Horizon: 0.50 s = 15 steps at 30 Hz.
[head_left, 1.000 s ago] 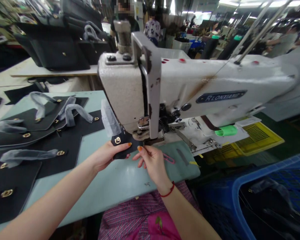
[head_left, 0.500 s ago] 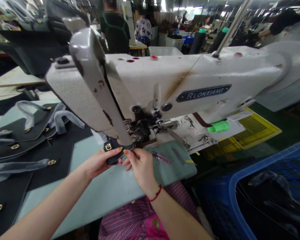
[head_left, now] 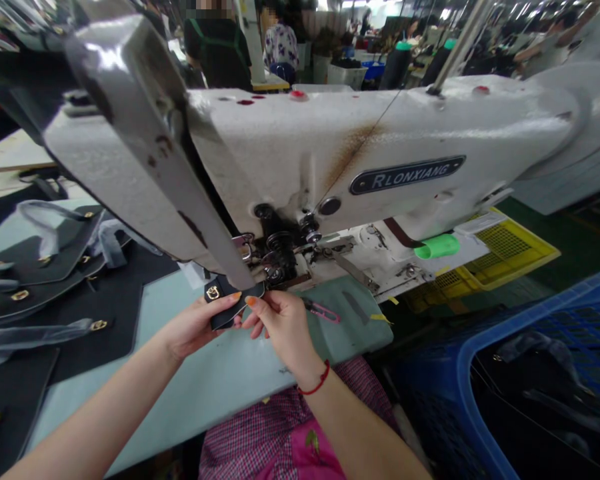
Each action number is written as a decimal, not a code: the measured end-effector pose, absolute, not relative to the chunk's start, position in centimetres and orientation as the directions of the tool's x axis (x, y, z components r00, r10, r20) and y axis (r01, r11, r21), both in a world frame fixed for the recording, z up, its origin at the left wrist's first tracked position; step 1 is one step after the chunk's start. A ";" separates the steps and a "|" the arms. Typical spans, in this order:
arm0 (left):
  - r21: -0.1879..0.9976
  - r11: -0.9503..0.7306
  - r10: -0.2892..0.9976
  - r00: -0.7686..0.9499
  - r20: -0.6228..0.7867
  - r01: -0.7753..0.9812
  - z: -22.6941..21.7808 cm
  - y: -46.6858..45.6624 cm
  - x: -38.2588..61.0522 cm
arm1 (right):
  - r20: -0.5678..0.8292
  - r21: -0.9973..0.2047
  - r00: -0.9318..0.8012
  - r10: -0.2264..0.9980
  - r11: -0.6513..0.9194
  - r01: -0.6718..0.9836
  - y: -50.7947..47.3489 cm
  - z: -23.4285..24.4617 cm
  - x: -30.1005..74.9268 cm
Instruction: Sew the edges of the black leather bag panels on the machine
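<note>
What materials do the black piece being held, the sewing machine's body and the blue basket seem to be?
Black piece: probably leather or imitation leather, smooth and low-sheen, with a pale edge line; which one is unclear.
Sewing machine: likely painted metal, glossy white, judging by its bright highlights.
Blue basket: apparently moulded plastic, slightly shiny, with open lattice sides.

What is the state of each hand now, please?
Left hand: closed, holding the black piece.
Right hand: curled at the piece's edge; grip cannot be told.

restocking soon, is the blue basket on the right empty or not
Not empty: black pieces and translucent wrapping show inside the blue basket; how full it is, I cannot tell.
</note>
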<state>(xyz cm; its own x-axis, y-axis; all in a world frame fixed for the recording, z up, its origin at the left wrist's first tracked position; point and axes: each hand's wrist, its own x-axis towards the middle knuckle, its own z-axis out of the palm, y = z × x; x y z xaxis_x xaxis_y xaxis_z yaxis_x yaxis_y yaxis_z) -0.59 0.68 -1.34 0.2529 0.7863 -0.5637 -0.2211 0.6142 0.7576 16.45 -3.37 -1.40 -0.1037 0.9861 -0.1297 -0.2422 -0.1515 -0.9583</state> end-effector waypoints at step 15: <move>0.761 0.607 0.788 0.296 -0.539 -0.229 -1.8 0.8 -0.7 | -0.192 -0.905 -0.206 0.960 -0.254 -0.341 -3.3 -1.3 18.2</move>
<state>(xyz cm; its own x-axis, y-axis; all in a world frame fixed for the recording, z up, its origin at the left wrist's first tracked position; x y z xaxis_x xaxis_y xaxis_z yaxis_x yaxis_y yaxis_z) -0.66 0.81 -1.83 0.2957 0.7885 -0.5393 -0.2292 0.6066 0.7612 18.17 -3.35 -1.27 -0.2059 0.9596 -0.1915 -0.3410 -0.2538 -0.9052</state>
